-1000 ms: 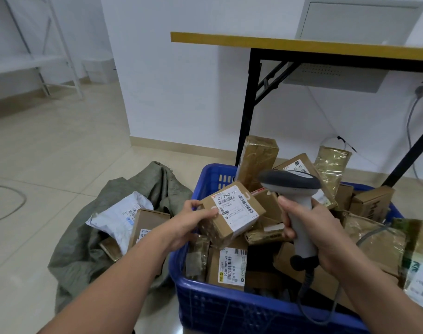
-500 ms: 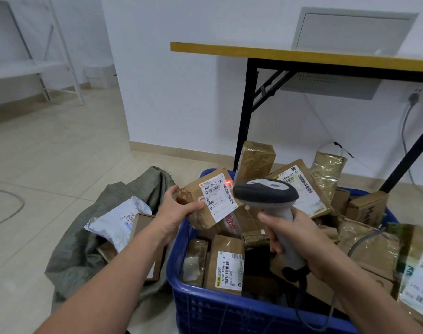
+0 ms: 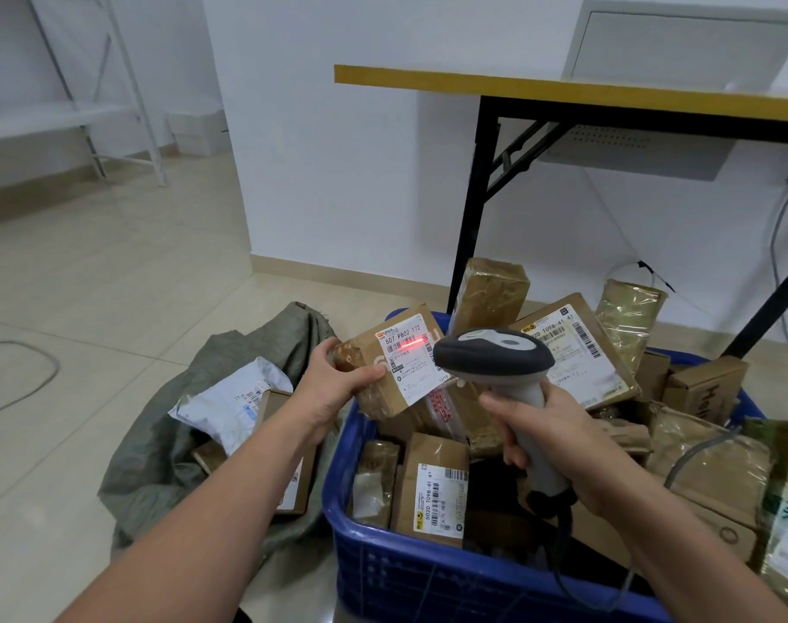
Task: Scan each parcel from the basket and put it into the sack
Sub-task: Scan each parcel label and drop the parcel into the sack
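My left hand (image 3: 334, 383) grips a small brown cardboard parcel (image 3: 383, 368) by its left end, held above the left rim of the blue basket (image 3: 428, 577). Its white label faces up and a red scan line lies across the barcode. My right hand (image 3: 558, 447) grips the handle of a grey and black barcode scanner (image 3: 495, 357), whose head points at that label. The basket holds several taped brown parcels. The grey-green sack (image 3: 167, 442) lies open on the floor left of the basket, with a white mailer (image 3: 226, 404) and a brown box (image 3: 273, 406) inside.
A yellow-topped folding table (image 3: 585, 89) with black legs stands behind the basket against the white wall. The scanner's cable (image 3: 576, 591) hangs down over the basket's front. A white shelf frame (image 3: 113, 105) stands at the far left on the tiled floor. A grey cord (image 3: 37, 384) lies at the left.
My left hand lifted the parcel up and left out of the basket. The scanner swung toward it, and the red spot at the label's edge became a line across the barcode.
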